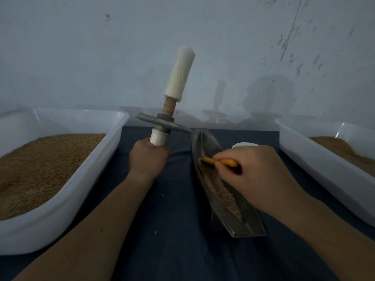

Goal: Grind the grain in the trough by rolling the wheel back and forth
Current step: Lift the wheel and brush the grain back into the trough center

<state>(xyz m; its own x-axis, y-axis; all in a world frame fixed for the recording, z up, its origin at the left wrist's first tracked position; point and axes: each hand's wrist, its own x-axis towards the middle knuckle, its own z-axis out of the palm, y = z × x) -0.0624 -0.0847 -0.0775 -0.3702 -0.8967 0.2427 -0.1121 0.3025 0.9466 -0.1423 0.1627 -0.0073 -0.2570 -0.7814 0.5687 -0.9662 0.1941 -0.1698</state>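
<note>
While my left hand (pixel 149 157) grips the wheel (pixel 150 119) by its handle, my right hand (pixel 255 169) pinches an orange tool (pixel 229 162) in the trough (pixel 239 226), touching grain (pixel 217 187).

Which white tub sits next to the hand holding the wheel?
The left tub, beside the left hand gripping the wheel; the right tub lies beyond the trough.

Bare grain workroom: scuffed wall (pixel 81 47), grain-filled tubs (pixel 60 220), cloth-covered table (pixel 172 250).
</note>
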